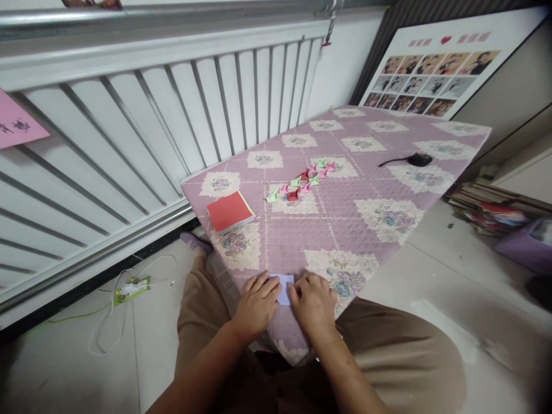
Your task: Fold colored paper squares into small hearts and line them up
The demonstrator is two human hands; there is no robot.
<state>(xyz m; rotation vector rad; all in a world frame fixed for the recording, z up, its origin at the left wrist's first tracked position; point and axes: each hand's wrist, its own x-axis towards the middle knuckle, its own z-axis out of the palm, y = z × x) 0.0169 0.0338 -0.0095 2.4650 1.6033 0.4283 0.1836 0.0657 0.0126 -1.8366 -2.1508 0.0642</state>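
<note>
I have the left hand flat, the right hand curled, pinching unclear, on the pale-blue paper square at the lilac floral-clothed table's near corner; uneven pressure could skew it.

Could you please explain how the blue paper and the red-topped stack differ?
The blue paper is pale blue, whereas the red-topped stack shows red above lighter edges. The blue paper looks thin; the red-topped stack is clearly thicker. The left hand and right hand touch the blue paper, but neither touches the red-topped stack. Both lie on the tablecloth.
</note>
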